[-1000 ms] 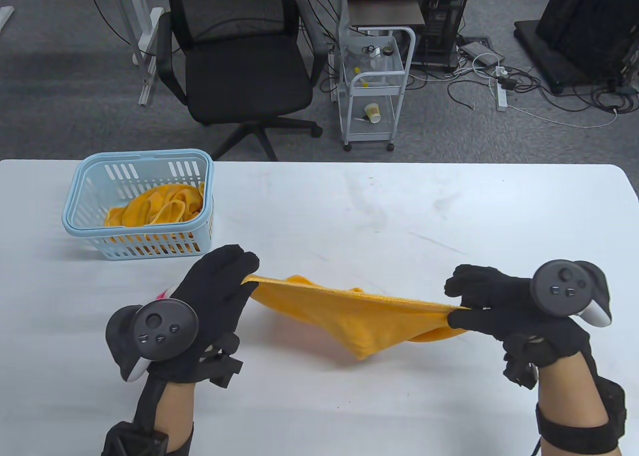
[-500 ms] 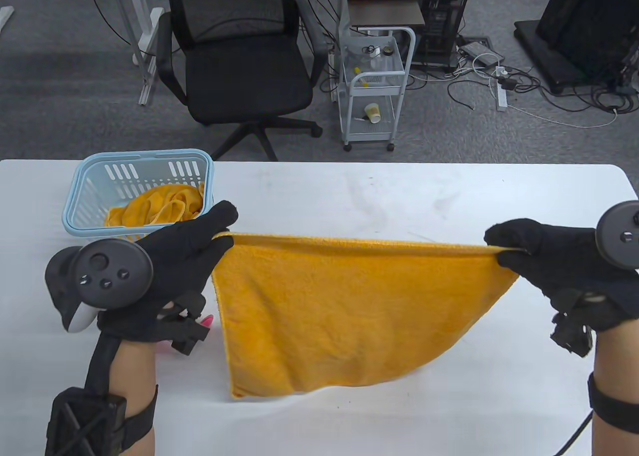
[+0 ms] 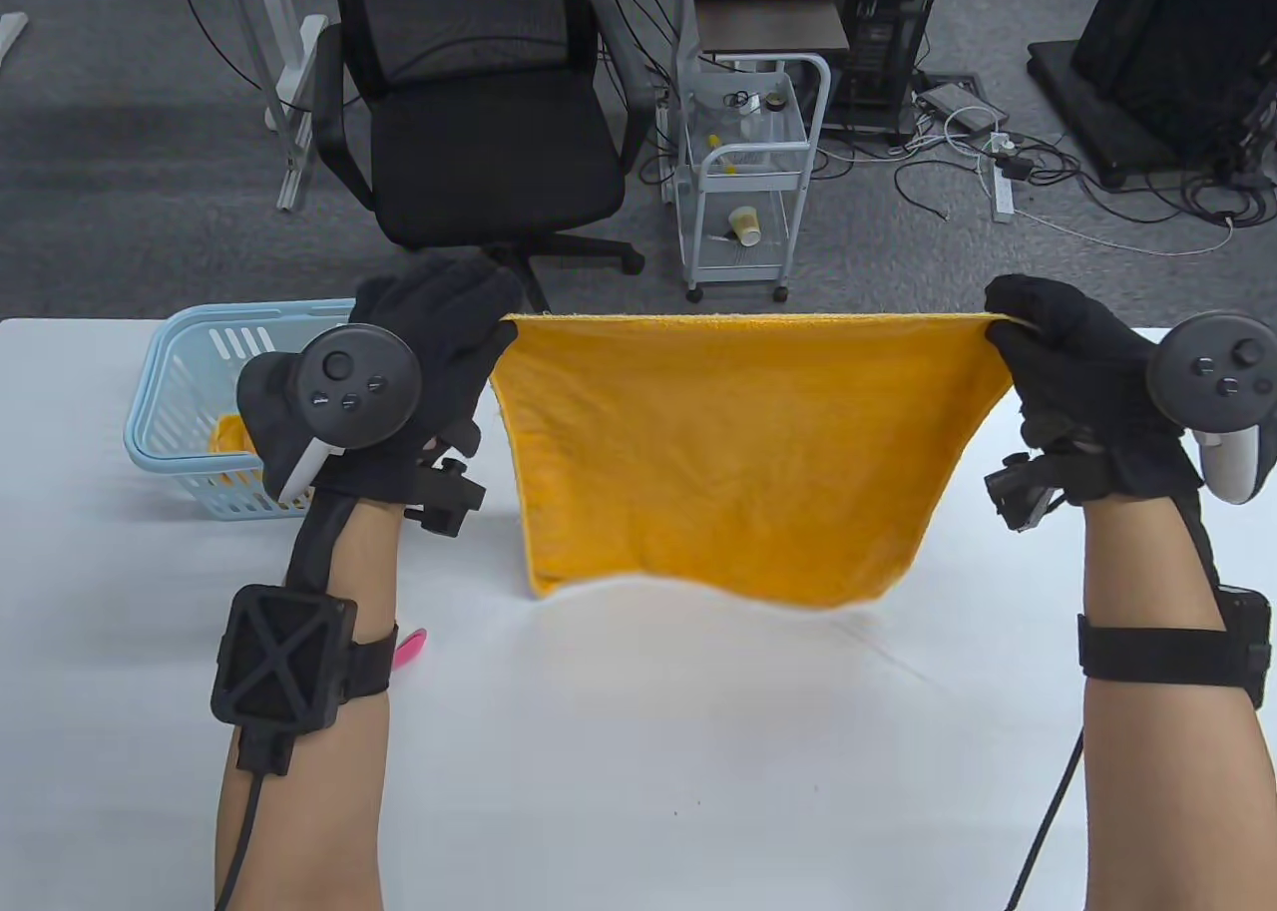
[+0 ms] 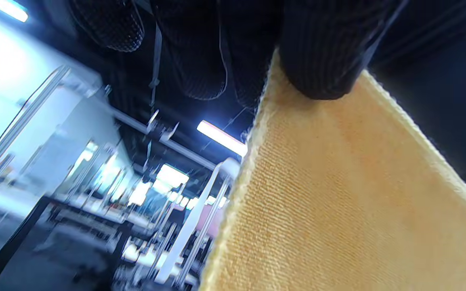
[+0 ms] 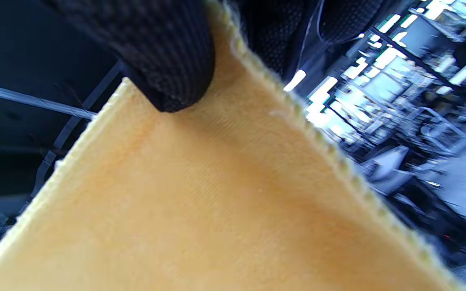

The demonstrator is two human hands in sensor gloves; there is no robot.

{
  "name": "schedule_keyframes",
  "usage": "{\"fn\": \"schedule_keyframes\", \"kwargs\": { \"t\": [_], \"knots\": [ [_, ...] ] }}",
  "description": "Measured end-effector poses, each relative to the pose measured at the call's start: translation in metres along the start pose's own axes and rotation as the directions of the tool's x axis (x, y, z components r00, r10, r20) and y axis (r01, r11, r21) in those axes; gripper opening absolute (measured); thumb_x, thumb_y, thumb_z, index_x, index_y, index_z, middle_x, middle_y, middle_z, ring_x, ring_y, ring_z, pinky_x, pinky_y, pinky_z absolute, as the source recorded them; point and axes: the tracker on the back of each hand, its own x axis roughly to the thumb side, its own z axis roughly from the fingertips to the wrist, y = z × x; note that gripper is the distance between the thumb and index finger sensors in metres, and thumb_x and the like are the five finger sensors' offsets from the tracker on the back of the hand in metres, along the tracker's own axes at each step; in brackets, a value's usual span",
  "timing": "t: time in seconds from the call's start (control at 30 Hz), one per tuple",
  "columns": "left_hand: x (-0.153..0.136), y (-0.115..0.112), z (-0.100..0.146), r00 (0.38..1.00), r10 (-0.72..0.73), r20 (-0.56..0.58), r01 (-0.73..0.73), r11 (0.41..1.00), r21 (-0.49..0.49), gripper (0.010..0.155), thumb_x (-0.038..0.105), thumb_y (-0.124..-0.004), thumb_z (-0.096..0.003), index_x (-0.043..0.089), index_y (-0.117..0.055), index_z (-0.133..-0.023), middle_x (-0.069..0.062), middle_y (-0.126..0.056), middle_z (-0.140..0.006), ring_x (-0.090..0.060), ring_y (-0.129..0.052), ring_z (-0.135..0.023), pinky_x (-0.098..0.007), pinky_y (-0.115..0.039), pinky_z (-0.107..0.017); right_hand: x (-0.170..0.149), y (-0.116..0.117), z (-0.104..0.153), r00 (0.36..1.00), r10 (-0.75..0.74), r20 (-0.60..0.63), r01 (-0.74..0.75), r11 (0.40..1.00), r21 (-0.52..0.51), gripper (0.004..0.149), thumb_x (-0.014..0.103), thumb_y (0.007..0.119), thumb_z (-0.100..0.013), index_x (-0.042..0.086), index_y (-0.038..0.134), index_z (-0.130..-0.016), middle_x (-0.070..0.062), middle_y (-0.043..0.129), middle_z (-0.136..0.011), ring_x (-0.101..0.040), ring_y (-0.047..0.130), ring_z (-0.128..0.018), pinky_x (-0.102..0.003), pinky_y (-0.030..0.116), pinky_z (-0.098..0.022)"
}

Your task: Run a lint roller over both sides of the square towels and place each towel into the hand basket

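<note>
An orange square towel hangs spread out above the white table. My left hand pinches its upper left corner and my right hand pinches its upper right corner. Both wrist views show a gloved thumb pressed on the towel corner. The light blue hand basket stands at the table's far left, partly hidden by my left hand, with another orange towel inside. A pink piece, perhaps the lint roller, peeks out beside my left forearm.
Beyond the table's far edge stand a black office chair and a small white trolley. Cables and a power strip lie on the grey floor.
Both hands rose and moved away from me, lifting the towel from a bunched sag into a flat hanging sheet. My left hand now covers part of the basket.
</note>
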Motion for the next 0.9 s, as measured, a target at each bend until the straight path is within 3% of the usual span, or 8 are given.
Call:
{"fn": "schedule_keyframes", "kwargs": {
  "t": [0.1,0.17,0.23,0.4,0.57,0.67,0.83,0.9],
  "knots": [
    [0.01,0.008,0.021,0.995,-0.057,0.087,0.056,0.998,0.02,0.038,0.044,-0.084,-0.0498,0.048,-0.08,-0.087,0.014,-0.074,-0.111,-0.03,-0.072,-0.111,-0.071,-0.05,-0.079,0.003,-0.006,0.017,0.995,-0.021,0.095,0.022,1.0,-0.009,0.037,0.022,0.09,-0.051,0.029,0.085,-0.087,-0.002,0.09,-0.087,-0.037,0.078,-0.093,-0.069,0.055,-0.072],
    [0.01,-0.003,0.045,0.984,-0.124,0.126,0.13,0.991,-0.036,0.038,0.044,-0.084,-0.0498,0.048,-0.08,-0.088,0.014,-0.072,-0.112,-0.03,-0.07,-0.112,-0.07,-0.049,-0.08,-0.002,-0.002,0.034,0.99,0.037,0.139,-0.041,0.999,0.027,0.037,0.022,0.091,-0.05,0.029,0.086,-0.086,-0.002,0.09,-0.087,-0.037,0.078,-0.094,-0.069,0.055,-0.071],
    [0.008,-0.023,0.072,0.964,-0.207,0.17,0.228,0.967,-0.117,0.038,0.044,-0.084,-0.0498,0.048,-0.08,-0.087,0.014,-0.073,-0.112,-0.029,-0.071,-0.112,-0.069,-0.049,-0.08,-0.014,0.01,0.057,0.978,0.123,0.169,-0.143,0.984,0.109,0.037,0.021,0.091,-0.05,0.03,0.086,-0.086,-0.002,0.09,-0.088,-0.037,0.077,-0.095,-0.069,0.056,-0.071],
    [-0.005,-0.106,0.145,0.925,-0.283,0.254,0.366,0.845,-0.39,0.038,0.043,-0.085,-0.0488,0.047,-0.082,-0.086,0.012,-0.078,-0.11,-0.029,-0.076,-0.109,-0.067,-0.053,-0.079,-0.058,0.064,0.116,0.929,0.307,0.206,-0.364,0.856,0.367,0.037,0.021,0.092,-0.049,0.028,0.088,-0.085,-0.003,0.089,-0.092,-0.038,0.076,-0.096,-0.07,0.057,-0.069],
    [-0.011,-0.184,0.2,0.908,-0.261,0.327,0.418,0.609,-0.675,0.039,0.041,-0.084,-0.0481,0.044,-0.082,-0.087,0.008,-0.078,-0.109,-0.032,-0.078,-0.105,-0.065,-0.056,-0.077,-0.096,0.124,0.174,0.866,0.427,0.26,-0.483,0.58,0.655,0.038,0.022,0.091,-0.049,0.026,0.087,-0.086,-0.005,0.086,-0.095,-0.04,0.074,-0.097,-0.07,0.058,-0.068],
    [-0.004,-0.203,0.222,0.88,-0.253,0.401,0.473,0.516,-0.714,0.039,0.042,-0.084,-0.0475,0.043,-0.083,-0.087,0.008,-0.08,-0.107,-0.031,-0.082,-0.103,-0.064,-0.059,-0.076,-0.106,0.142,0.2,0.847,0.443,0.294,-0.493,0.445,0.748,0.038,0.022,0.091,-0.049,0.024,0.087,-0.087,-0.007,0.085,-0.097,-0.041,0.074,-0.097,-0.069,0.058,-0.067],
    [0.003,-0.211,0.25,0.831,-0.256,0.493,0.555,0.336,-0.761,0.04,0.043,-0.084,-0.0474,0.042,-0.083,-0.087,0.008,-0.081,-0.106,-0.03,-0.084,-0.101,-0.063,-0.061,-0.075,-0.112,0.151,0.24,0.803,0.464,0.374,-0.509,0.206,0.836,0.041,0.025,0.09,-0.05,0.023,0.084,-0.09,-0.009,0.079,-0.102,-0.042,0.069,-0.1,-0.07,0.057,-0.068],
    [0.003,-0.209,0.257,0.823,-0.264,0.503,0.566,0.302,-0.767,0.041,0.044,-0.083,-0.0477,0.041,-0.08,-0.088,0.007,-0.076,-0.11,-0.03,-0.084,-0.101,-0.063,-0.061,-0.075,-0.113,0.149,0.247,0.811,0.451,0.373,-0.493,0.183,0.851,0.045,0.032,0.092,-0.049,0.022,0.083,-0.093,-0.01,0.074,-0.105,-0.043,0.067,-0.1,-0.07,0.056,-0.068]
  ]
}}
